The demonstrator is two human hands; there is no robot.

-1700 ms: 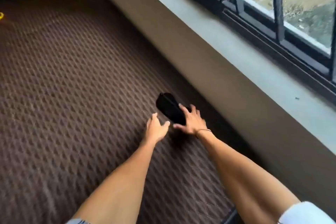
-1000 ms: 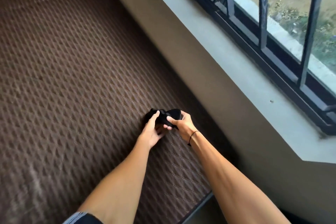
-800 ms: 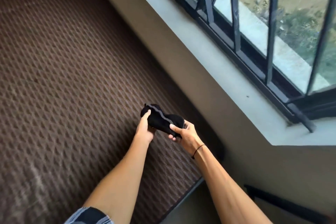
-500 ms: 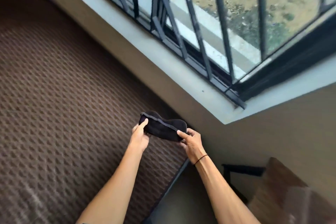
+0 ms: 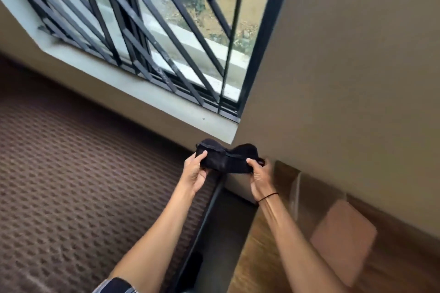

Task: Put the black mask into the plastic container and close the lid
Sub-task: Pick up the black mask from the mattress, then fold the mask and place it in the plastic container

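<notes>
Soft black mask, two-lobed, pinched at each end by left hand and right hand.

The mask is black, with a thin greyish seam line running across its upper part; the mattress cover is brown, woven in a repeating diamond pattern; the window bars are black; the sill is pale grey; the wall is beige; the furniture top is brown wood grain; the wrist band is black; the sleeve is dark with pale stripes.
</notes>
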